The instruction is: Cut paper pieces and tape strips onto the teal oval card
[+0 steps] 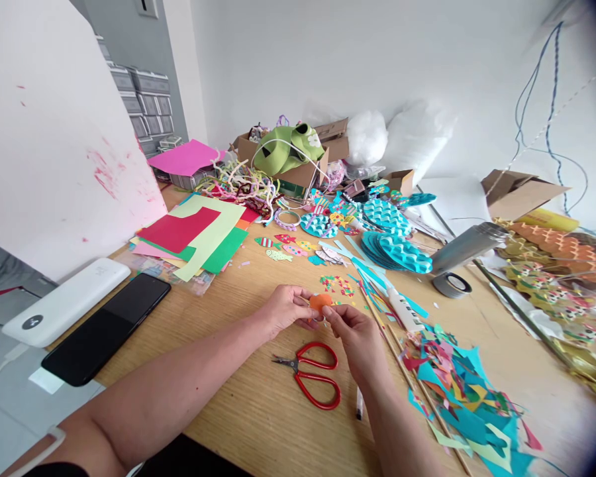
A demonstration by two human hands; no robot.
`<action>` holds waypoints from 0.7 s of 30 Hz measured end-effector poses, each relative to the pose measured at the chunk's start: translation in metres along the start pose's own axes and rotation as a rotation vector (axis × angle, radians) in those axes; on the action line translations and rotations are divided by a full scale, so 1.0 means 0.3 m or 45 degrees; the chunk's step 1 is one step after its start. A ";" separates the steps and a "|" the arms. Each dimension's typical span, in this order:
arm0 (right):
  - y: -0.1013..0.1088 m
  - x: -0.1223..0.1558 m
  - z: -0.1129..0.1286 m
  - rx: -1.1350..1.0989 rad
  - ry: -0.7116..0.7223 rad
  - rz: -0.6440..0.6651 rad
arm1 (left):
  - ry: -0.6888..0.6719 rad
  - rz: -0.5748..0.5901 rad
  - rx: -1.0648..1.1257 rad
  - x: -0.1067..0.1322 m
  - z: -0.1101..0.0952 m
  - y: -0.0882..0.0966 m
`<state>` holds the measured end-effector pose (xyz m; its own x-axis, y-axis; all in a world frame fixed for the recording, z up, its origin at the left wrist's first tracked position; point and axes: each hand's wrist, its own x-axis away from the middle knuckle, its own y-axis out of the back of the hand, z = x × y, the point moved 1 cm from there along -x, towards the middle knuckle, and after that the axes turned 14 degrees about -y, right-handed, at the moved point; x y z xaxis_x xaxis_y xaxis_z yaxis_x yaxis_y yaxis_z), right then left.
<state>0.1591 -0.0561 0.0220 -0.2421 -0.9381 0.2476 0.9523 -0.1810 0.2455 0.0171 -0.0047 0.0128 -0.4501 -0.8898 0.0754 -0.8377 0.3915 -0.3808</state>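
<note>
On the light-brown wooden table (238,404), beyond the metal scissors with red loop handles (294,363), the left hand (284,310) and the right hand (357,333), fingertips pinched nearly together, hold between them a small orange piece of unclear material (320,303). Farther right are a white plastic glue bottle (404,311), its content not visible, and a silver metal flask (469,246). At the back, an open cardboard box (298,189) contains bulging green fabric (285,151).

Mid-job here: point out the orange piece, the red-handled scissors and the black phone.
Orange piece (320,302), head view: middle of its visible surface.
Red-handled scissors (296,365), head view: the pivot.
Black phone (108,328), head view: middle of its face.
</note>
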 end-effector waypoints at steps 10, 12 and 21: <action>0.004 0.003 0.005 -0.008 -0.004 -0.014 | -0.014 -0.006 0.040 -0.002 -0.005 0.001; -0.002 0.005 0.010 -0.010 -0.001 0.003 | -0.022 0.015 0.026 -0.002 0.002 0.002; 0.011 -0.001 0.000 -0.013 -0.019 -0.024 | -0.012 0.015 0.026 -0.002 0.005 0.000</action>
<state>0.1623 -0.0563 0.0228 -0.2629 -0.9299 0.2571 0.9493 -0.2018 0.2409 0.0178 -0.0045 0.0113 -0.4568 -0.8874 0.0619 -0.8259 0.3972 -0.4002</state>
